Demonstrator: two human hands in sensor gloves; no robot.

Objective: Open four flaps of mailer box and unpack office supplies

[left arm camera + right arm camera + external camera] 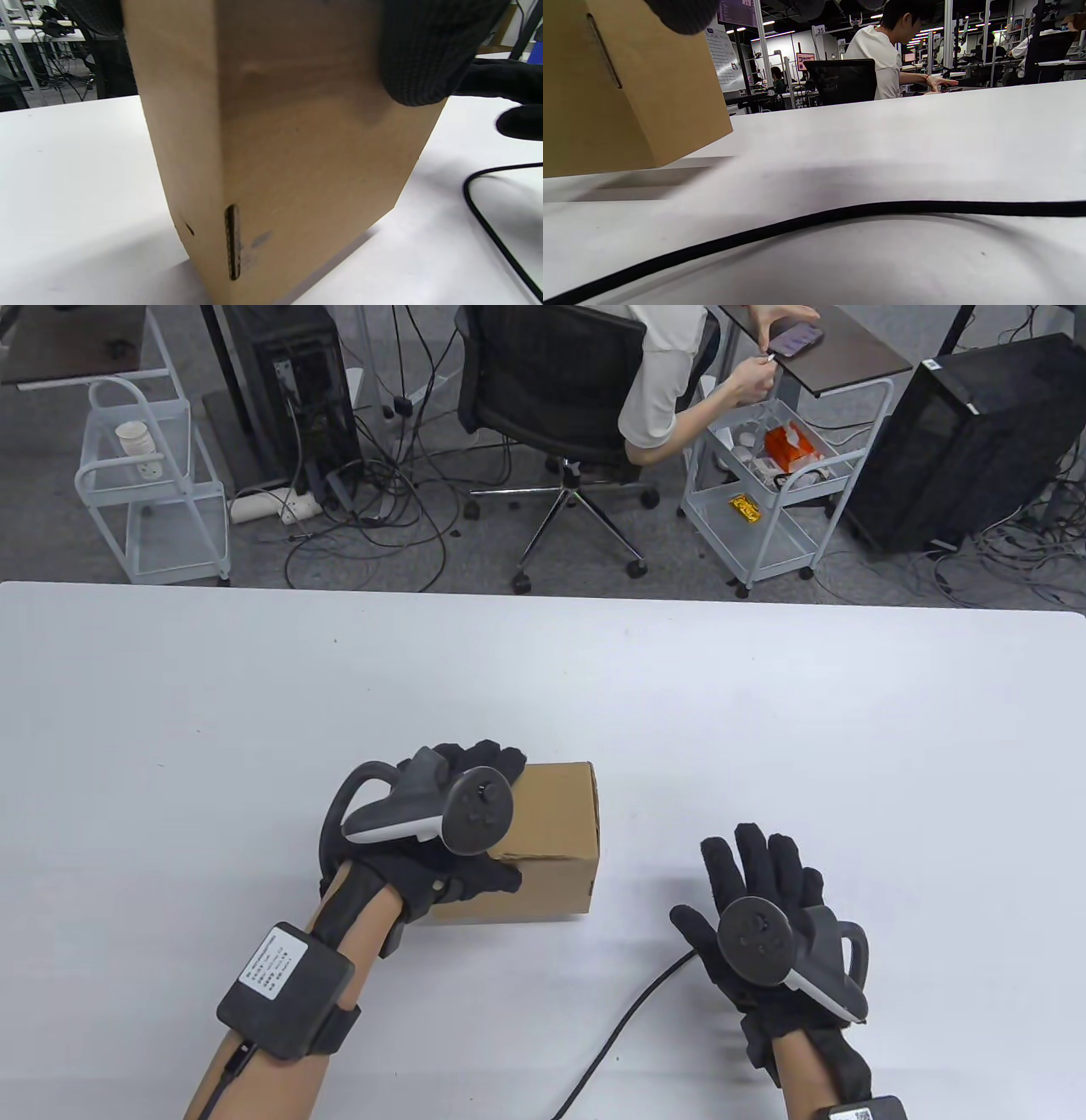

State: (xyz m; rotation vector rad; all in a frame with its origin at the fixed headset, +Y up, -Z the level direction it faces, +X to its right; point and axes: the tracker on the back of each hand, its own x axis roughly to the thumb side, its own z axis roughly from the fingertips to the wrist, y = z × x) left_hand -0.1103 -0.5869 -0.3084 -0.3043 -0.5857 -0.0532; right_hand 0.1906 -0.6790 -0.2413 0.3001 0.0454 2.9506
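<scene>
the closed brown mailer box [556, 836] sits on the white tabletop [543, 687], left of centre near the front edge. the left hand [450, 848] lies over the box's left end, its grip wrapped on it, fingers [484, 755] curled over the far top edge and thumb against the near side. the right hand [764, 899] hovers apart to the right, grip wide, fingers spread. a black cable [619, 1027] runs beneath it.
</scene>
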